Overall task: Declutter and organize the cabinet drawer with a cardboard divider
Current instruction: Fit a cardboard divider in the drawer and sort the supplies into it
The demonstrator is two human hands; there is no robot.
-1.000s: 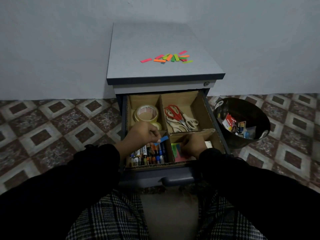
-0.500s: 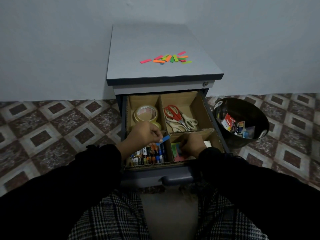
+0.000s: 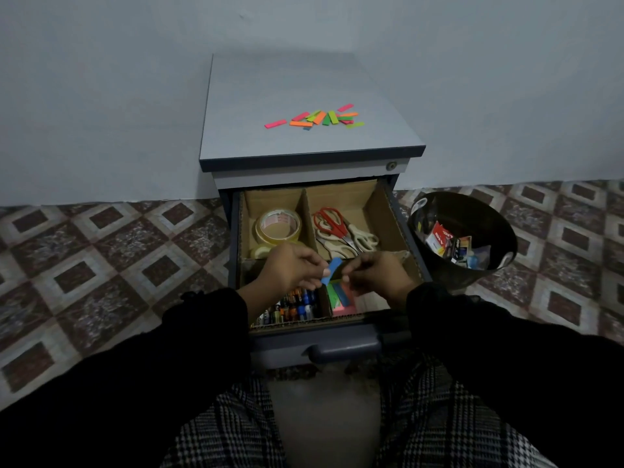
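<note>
Patterned floor tiles (image 3: 101, 251) surround the open drawer (image 3: 324, 336), where a blue sticky strip (image 3: 332, 269) is pinched in the left hand (image 3: 293, 269) above the cardboard divider (image 3: 308, 211), the right hand (image 3: 374, 273) seemingly pinching nothing, so it could be dropped among the batteries (image 3: 293, 307).

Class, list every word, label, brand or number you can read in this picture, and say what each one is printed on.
None can be read.
Tape roll: red print on its core, blurred.
Batteries: labels too small.
Red packet in the bin: white lettering, too blurred to read.
</note>
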